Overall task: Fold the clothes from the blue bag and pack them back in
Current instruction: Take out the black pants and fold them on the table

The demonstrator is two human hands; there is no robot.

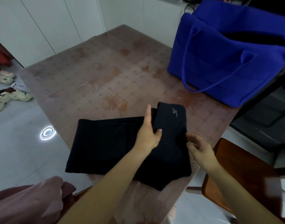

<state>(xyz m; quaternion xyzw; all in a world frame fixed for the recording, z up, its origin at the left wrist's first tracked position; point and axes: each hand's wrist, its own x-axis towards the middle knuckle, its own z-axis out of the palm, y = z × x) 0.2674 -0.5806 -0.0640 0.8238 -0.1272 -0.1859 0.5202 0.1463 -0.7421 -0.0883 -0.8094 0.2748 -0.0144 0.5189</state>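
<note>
Left hand on black garment

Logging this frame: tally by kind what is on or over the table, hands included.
blue bag: 1
black clothing pile: 1 (how many pieces it holds cannot be told)
hands: 2, left hand and right hand
Total: 4
</note>
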